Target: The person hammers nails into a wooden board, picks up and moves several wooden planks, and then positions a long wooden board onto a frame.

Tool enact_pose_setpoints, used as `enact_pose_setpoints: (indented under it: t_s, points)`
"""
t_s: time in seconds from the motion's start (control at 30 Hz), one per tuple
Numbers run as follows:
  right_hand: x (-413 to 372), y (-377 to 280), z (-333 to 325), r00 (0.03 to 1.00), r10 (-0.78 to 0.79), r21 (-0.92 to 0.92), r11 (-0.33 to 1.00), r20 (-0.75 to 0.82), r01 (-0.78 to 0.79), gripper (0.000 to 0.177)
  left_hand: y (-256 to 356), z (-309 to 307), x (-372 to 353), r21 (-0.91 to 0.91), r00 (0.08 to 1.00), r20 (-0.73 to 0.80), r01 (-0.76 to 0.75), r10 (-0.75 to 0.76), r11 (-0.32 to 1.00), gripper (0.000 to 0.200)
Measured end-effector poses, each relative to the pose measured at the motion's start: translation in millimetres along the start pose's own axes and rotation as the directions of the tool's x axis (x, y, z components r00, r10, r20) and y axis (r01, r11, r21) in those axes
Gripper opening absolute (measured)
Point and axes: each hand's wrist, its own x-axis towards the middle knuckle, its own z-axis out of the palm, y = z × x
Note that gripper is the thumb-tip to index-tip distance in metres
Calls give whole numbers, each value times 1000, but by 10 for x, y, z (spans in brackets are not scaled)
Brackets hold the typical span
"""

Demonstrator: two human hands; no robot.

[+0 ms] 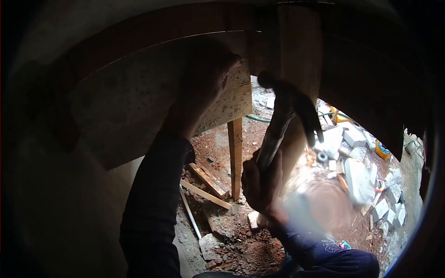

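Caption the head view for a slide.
Right hand grips a claw hammer while the left hand is raised at a speckled board, above rubble-strewn ground.

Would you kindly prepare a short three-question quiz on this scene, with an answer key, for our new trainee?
1. Which of the person's hands grips the dark-headed claw hammer?
2. True or false: the slim brown wooden post stands upright.
3. Fill in the blank: the angular whitish blocks lie on the ____ side of the picture.

Key: 1. The right hand. 2. True. 3. Right.
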Motion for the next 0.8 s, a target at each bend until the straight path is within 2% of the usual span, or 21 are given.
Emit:
enact_pose_setpoints:
  t_s: [0.07, 0.1, 0.13, 0.27, 0.33, 0.37, 0.4, 0.47, 0.53, 0.6, 0.67, 0.73, 0.77, 0.8]
  points:
    - [80, 45, 132, 987, 142, 247, 962, -76, -120, 20, 11, 4, -8, 6, 1000, 9, 10, -10, 1000, 23]
    - [137, 41, 133, 987, 145, 253, 960, -71, -123, 37, 14, 4, -1, 11, 1000, 13, 21, -21, 1000, 26]
    - [176, 63, 168, 987, 142, 249, 961, -73, -120, 37, 14, 0, 4, 9, 1000, 9, 20, -20, 1000, 26]
    - [320, 73, 315, 983, 147, 152, 980, -108, -130, 33, 24, -25, 9, -39, 998, 17, 61, -61, 997, 24]
    - [395, 82, 334, 995, 86, -121, 988, -51, -92, 31, 37, -6, -7, -45, 996, 36, 86, -84, 995, 21]
    - [373, 119, 319, 998, -8, -218, 976, -60, -6, 30, 18, 11, -9, -43, 997, 9, 78, -78, 996, 22]
    - [352, 113, 311, 998, -7, -214, 977, -65, -7, 30, 11, 11, 3, -41, 997, -17, 71, -72, 997, 23]
    - [321, 106, 293, 994, 40, 37, 999, -106, -36, 30, -8, 26, 20, -44, 997, 2, 76, -76, 996, 22]
    - [279, 153, 312, 990, 23, 48, 999, -137, -16, 31, -8, 22, 23, -51, 996, 26, 86, -85, 995, 21]
    - [261, 256, 369, 975, 9, 267, 962, -220, 51, 31, -34, -8, 35, -19, 999, 40, 27, -26, 999, 28]
    - [289, 255, 369, 970, -45, 235, 966, -240, 103, 29, -57, -5, 20, -40, 999, 37, 27, -25, 999, 27]
    - [358, 59, 316, 975, -45, 28, 998, -218, 53, 28, -59, -10, 34, -60, 999, 37, 19, -17, 998, 27]
    - [365, 69, 324, 974, -44, 32, 998, -223, 53, 28, -48, -13, 31, -90, 1000, 17, 25, -23, 996, 27]
    - [352, 93, 331, 977, 27, 113, 994, -213, -3, 28, -35, -12, 15, -123, 999, 1, 36, -36, 992, 27]
